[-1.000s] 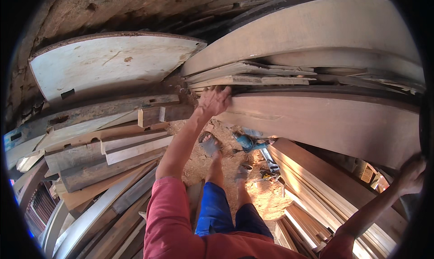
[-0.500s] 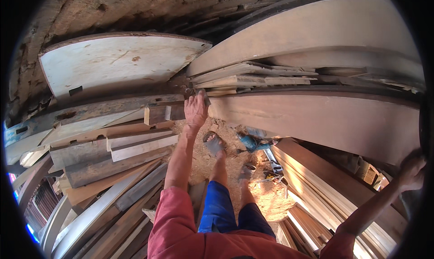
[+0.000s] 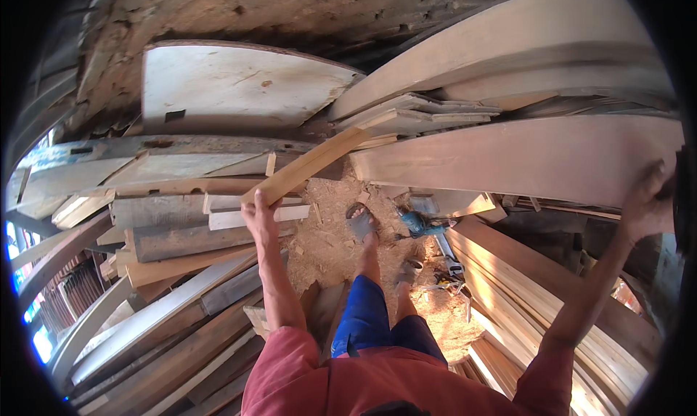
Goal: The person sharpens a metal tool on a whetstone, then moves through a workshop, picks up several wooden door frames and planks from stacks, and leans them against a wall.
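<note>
My left hand [image 3: 262, 220] grips the near end of a short yellowish-brown wooden board [image 3: 312, 165]. The board slants up and to the right, its far end over the stacked thin boards [image 3: 417, 115]. At the far right, my right hand [image 3: 648, 211] is raised at the end of a wide reddish-brown wooden panel [image 3: 508, 155]. Its fingers are curled at the panel's edge, though the dark rim of the picture partly hides the contact. The panel lies across the right side, in front of the thin boards.
A whitish panel [image 3: 239, 86] leans at the back left. Lumber [image 3: 174, 242] is piled on the left, and long planks [image 3: 537, 300] lie at the right. A teal power tool [image 3: 417, 223] and a handsaw [image 3: 450, 260] rest on the sawdust-covered floor [image 3: 327, 234] near my sandalled feet.
My left hand has moved left and nearer, and the short board now shows at full length in it. My right hand appears higher in the picture. The view has shifted.
</note>
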{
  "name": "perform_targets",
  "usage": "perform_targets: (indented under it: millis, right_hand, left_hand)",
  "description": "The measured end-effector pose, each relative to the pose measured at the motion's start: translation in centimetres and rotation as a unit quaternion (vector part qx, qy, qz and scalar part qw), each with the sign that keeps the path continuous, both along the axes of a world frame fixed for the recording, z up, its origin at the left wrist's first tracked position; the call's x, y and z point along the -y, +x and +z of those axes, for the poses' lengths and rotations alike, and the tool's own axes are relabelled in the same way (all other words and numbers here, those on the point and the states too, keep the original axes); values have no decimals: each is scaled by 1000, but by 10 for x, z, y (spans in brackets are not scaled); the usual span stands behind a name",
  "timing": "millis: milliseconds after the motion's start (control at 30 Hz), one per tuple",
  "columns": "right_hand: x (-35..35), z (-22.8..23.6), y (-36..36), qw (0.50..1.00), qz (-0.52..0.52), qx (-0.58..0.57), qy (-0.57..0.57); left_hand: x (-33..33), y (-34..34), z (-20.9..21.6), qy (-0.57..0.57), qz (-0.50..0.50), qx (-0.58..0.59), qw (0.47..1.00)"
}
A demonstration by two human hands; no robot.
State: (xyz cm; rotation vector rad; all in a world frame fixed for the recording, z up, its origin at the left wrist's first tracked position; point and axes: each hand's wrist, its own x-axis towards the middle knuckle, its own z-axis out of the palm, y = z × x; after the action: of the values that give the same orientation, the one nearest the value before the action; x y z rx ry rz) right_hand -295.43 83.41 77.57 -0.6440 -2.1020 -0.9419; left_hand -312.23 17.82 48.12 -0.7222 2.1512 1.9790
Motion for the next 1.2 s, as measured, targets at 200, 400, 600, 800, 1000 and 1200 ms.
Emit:
perform_targets:
  millis: [200,400,600,800,1000,1200]
  right_hand:
    - [21,1,-9,996,75,-32,34]
    - [49,6,-24,994,77,-74,20]
    - [51,10,-14,997,30,-74,-23]
    - [134,36,-9,945,-175,112,-252]
    - [286,33,60,705,289,263,-592]
    - [371,-16,164,491,282,328,-756]
  left_hand:
    - [38,53,56,214,17,2,977]
    - [33,90,79,320,36,5,947]
    - [16,97,115,325,-24,0,945]
    - [9,104,171,323,-97,-20,941]
    - [13,133,223,300,-192,-87,930]
    - [11,192,262,336,-196,-74,918]
